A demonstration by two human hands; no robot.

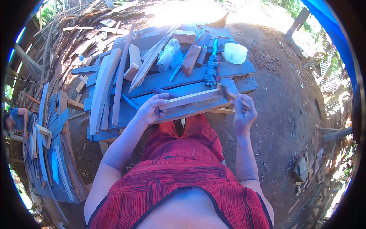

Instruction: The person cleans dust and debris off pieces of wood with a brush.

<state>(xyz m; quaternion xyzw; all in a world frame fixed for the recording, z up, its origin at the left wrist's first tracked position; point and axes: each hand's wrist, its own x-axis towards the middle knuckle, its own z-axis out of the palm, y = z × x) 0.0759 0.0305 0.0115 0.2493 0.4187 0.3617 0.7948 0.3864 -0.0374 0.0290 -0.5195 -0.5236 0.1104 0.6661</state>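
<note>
My left hand (pixel 154 108) grips the left end of a pale wooden strip (pixel 192 99), thumb along its upper side. The strip lies slantwise over the near edge of the plank workbench (pixel 152 89). In the closed fingers of my right hand (pixel 244 114) is a brush (pixel 228 94) with a wooden handle. Its dark end is right at the strip's right end, overlapping it in this view. Behind it on the bench lies a tool with a dark cloth-wrapped part (pixel 212 71).
On the bench are a white plastic bowl (pixel 235 53), a clear plastic bag (pixel 170 55), a reddish wooden block (pixel 191 60) and several long boards (pixel 105 87). At the left, a person (pixel 19 118) is near another bench (pixel 70 168). Scrap wood (pixel 84 34) is piled behind.
</note>
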